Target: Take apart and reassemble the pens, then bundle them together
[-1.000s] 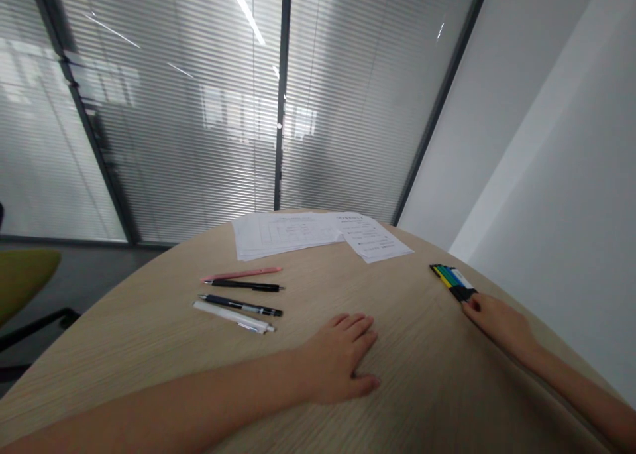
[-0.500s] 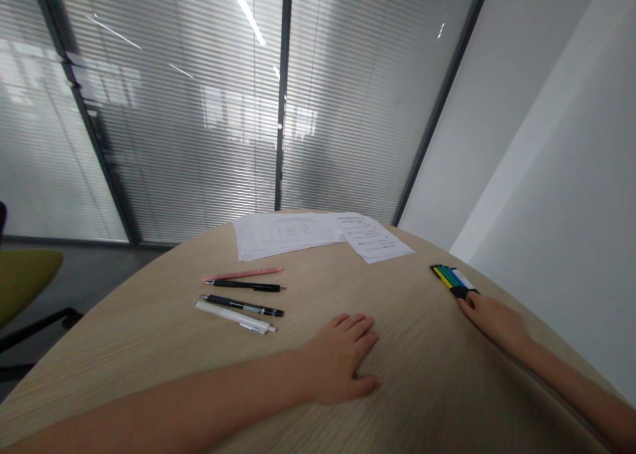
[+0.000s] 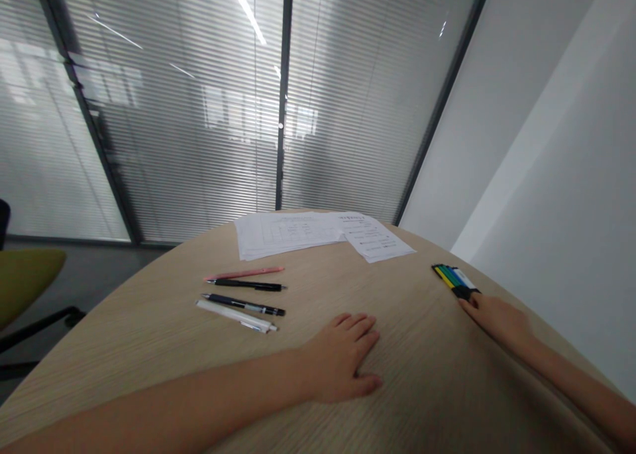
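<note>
Curved wood-grain tabletop (image 3: 129, 328), probably laminate

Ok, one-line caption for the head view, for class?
Left hand flat on table, right hand touching colored strips, pens and papers beyond.

Papers (image 3: 298, 234) behind pens (image 3: 243, 302) on table (image 3: 149, 335)

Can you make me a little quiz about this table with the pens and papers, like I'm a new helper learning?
1. True or false: the right hand touches the coloured pack.
2. How does the left hand lie? A: flat on the wooden table. B: gripping a pen. C: up in the air.
3. Which is nearer the papers: the pink pen or the white pen?

Key: 1 true; 2 A; 3 the pink pen.
</note>
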Available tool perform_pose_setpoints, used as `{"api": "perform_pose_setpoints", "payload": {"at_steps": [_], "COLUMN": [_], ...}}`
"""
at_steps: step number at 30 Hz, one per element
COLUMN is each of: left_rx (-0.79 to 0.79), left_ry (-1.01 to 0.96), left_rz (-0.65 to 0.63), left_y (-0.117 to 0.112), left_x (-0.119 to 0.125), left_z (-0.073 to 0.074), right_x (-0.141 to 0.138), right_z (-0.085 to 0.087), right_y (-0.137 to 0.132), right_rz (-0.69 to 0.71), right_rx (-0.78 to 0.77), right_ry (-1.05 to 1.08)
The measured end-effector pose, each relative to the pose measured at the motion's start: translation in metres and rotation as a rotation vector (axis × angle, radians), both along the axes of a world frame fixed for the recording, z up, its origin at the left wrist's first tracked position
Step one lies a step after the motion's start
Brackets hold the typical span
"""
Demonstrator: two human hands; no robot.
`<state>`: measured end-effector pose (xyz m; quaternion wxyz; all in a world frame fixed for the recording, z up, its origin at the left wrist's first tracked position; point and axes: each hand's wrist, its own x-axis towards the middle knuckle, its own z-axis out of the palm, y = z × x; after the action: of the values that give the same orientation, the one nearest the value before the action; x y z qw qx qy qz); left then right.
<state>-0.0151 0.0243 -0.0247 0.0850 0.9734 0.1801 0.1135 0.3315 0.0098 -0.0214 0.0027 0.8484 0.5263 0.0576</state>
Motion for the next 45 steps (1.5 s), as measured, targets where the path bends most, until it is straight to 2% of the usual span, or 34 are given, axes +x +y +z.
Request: {"api": "perform_pose_setpoints", "payload": {"at_steps": [5,8,9,11,12,14,16,19,22,28,40,45], "left_rx": [0.0,-0.002,-0.002,-0.001,0.001,0.008,0.017,0.024,0.029,0.063,0.162,0.189], "left_ry": [0.001,0.006,0.005,0.001,-0.001,-0.005,-0.006,-0.004,-0.008,-0.008,0.048,0.13], "left_rz": [0.003,0.002,0.002,-0.002,-0.002,0.003,0.008,0.011,0.016,0.009,0.0,-0.055], "left_y": [-0.001,0.0,0.0,0.0,0.0,0.0,-0.001,-0.003,-0.005,-0.006,-0.005,-0.002], "left_x": [0.0,0.001,0.001,0.0,0.0,0.0,0.0,-0.001,0.0,0.0,-0.002,-0.005], "left_z": [0.001,0.002,0.002,0.001,0.0,-0.001,0.0,0.002,0.005,0.006,0.005,0.018], "right_x": [-0.007,-0.025,-0.034,-0.053,-0.064,-0.086,-0.108,-0.136,-0.153,-0.159,-0.161,-0.164], "right_z": [0.013,0.023,0.024,0.021,0.018,0.008,-0.003,-0.019,-0.029,-0.036,-0.035,-0.031], "right_y": [-0.006,-0.01,-0.011,-0.014,-0.014,-0.015,-0.015,-0.016,-0.018,-0.018,-0.017,-0.018], "right_rz": [0.003,0.034,0.083,0.248,0.374,0.623,0.79,1.004,1.126,1.2,1.218,1.228], "right_rx": [-0.007,-0.027,-0.004,0.13,0.224,0.367,0.467,0.495,0.444,0.256,0.278,0.287], "right_ry": [-0.041,-0.031,-0.035,-0.04,-0.052,-0.056,-0.026,0.034,0.13,0.298,0.294,0.319]}}
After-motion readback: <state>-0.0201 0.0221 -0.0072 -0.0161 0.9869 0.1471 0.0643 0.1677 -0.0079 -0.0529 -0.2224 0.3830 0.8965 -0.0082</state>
